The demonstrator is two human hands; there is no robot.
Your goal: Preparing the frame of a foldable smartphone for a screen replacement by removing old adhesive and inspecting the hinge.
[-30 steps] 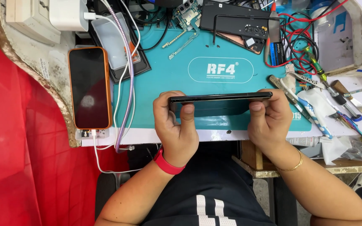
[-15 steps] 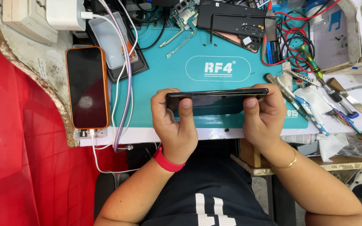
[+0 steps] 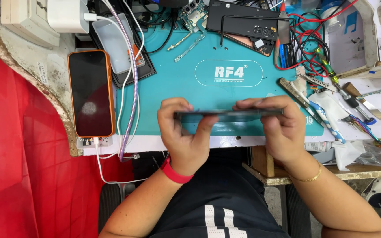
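Head view, dark phone edge-on between left hand and right hand (both grips closed on it)

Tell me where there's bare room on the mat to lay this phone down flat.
Bare teal mat lies between the braided cable and the white oval mark, above the left hand. The right side is crowded with tweezers and screwdrivers.

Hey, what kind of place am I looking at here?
Most likely a phone repair bench: a teal work mat, loose circuit boards, screwdrivers, and both hands holding a dark phone edge-on.
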